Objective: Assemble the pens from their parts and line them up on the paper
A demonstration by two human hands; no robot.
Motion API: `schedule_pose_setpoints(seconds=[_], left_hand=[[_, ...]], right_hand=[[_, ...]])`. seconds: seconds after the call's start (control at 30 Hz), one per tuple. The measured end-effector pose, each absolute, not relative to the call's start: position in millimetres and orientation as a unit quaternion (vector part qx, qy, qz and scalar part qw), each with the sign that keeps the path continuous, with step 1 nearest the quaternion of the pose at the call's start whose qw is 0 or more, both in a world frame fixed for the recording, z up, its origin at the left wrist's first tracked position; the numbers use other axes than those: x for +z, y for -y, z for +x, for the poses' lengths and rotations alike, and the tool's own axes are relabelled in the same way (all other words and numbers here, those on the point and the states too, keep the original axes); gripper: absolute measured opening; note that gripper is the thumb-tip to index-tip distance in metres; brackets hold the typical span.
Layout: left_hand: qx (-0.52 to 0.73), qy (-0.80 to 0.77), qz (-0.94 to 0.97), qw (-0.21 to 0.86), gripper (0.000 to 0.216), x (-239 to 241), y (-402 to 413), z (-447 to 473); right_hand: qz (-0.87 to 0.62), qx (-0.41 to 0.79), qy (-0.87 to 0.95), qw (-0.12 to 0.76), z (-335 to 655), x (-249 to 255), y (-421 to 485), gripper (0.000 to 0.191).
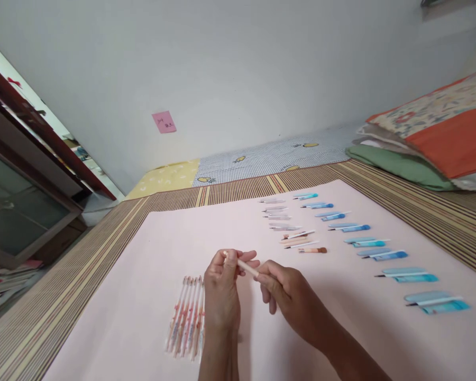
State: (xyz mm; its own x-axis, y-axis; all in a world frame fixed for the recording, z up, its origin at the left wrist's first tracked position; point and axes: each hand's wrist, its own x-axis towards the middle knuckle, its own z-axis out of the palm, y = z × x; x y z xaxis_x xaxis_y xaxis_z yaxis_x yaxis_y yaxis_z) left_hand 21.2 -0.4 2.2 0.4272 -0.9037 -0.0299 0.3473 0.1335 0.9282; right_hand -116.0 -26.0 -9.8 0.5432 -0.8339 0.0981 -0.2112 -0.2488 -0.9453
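Both my hands hold one thin cream-coloured pen barrel [246, 266] above a pink sheet [150, 275]. My left hand [222, 288] is closed around its left end. My right hand [285, 293] pinches the right end. A row of several patterned pens [185, 316] lies just left of my left wrist. Ahead of my hands lie taken-apart pen parts: peach pieces and a brown-tipped piece [312, 250], clear pieces [275, 214] farther back.
To the right runs a diagonal row of blue pen parts [410, 274] with thin refills. The sheet lies on a striped mat [440, 217]. A green and orange pillow [432, 143] sits at the right, and a pink note [164, 121] is on the wall.
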Motion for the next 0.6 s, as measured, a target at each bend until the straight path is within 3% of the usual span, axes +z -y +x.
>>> schedule_pose_setpoints(seconds=[0.1,0.2,0.43,0.6], left_hand=[[-0.531,0.308,0.396,0.683,0.031,6.6,-1.5,21.7],[-0.578,0.289,0.338,0.684,0.038,11.6,-4.2,19.0],[-0.575,0.236,0.313,0.718,0.035,17.5,-7.0,9.8],[-0.466,0.239,0.404,0.75,0.038,15.4,-4.7,6.6]], right_hand=[[-0.649,-0.297,-0.295,0.635,-119.4,-11.4,29.5,0.038],[-0.606,-0.291,-0.25,0.697,-118.3,-15.1,32.4,0.038],[-0.599,-0.287,-0.262,0.7,-110.3,-10.8,28.3,0.04],[-0.593,-0.291,-0.26,0.704,-109.6,-9.9,27.2,0.039]])
